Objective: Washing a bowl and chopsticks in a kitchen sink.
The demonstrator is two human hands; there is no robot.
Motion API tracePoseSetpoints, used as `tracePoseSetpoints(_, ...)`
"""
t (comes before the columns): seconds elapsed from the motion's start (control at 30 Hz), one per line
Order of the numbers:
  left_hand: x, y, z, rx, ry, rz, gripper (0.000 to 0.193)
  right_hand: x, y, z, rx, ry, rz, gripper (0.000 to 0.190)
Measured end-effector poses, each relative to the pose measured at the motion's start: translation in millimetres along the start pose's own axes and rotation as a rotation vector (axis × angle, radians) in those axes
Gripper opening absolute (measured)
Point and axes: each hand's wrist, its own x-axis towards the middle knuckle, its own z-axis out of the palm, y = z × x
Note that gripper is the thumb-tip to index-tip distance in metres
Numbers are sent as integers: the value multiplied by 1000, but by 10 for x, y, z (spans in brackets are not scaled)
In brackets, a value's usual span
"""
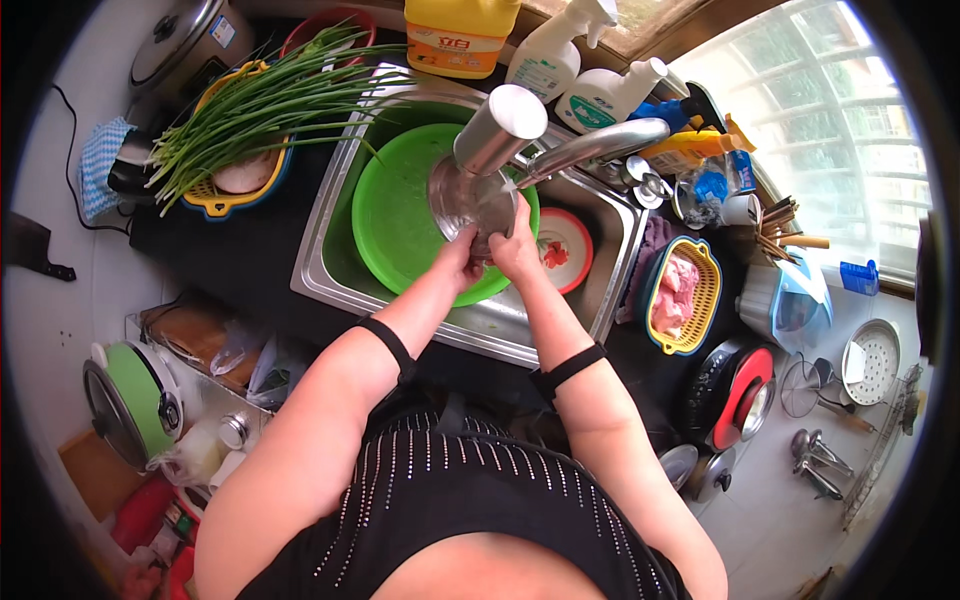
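Both hands hold a shiny metal bowl (pixel 459 201) tilted over the sink. My left hand (pixel 462 259) grips its near rim, and my right hand (pixel 516 246) has the right side. Water runs into it from the curved metal faucet (pixel 596 148). Just above the bowl, a brushed metal cylinder (pixel 495 135) covers part of its far side. Below sits a wide green plastic basin (pixel 394 217) in the stainless steel sink (pixel 319 259). To the right of the basin, a red-rimmed dish (pixel 574 244) with a red flower print lies partly hidden.
Long green scallions (pixel 262 124) lie across a yellow basket (pixel 206 204) at left. Raw meat (pixel 675 292) fills part of another yellow basket (pixel 705 300) at right. A yellow detergent jug (pixel 461 37) and white spray bottles (pixel 546 64) stand behind the sink. A cleaver (pixel 34 247) hangs far left.
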Motion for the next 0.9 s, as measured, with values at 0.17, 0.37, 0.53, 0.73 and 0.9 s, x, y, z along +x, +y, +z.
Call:
tracePoseSetpoints(0.17,-321,650,-283,635,-110,260,26,-6,-77,-446,255,-227,443,53)
tracePoseSetpoints(0.37,-698,803,-4,1189,-115,669,48,-123,384,-351,155,-76,673,25)
tracePoseSetpoints(0.53,-964,839,395,1587,-46,1138,45,-112,507,-322,360,41,729,28)
tracePoseSetpoints(0.73,-1205,950,496,1812,31,1221,44,-25,374,-425,379,-64,725,33)
tracePoseSetpoints(0.9,-1435,901,283,1783,28,1325,51,-112,347,-827,590,-48,693,35)
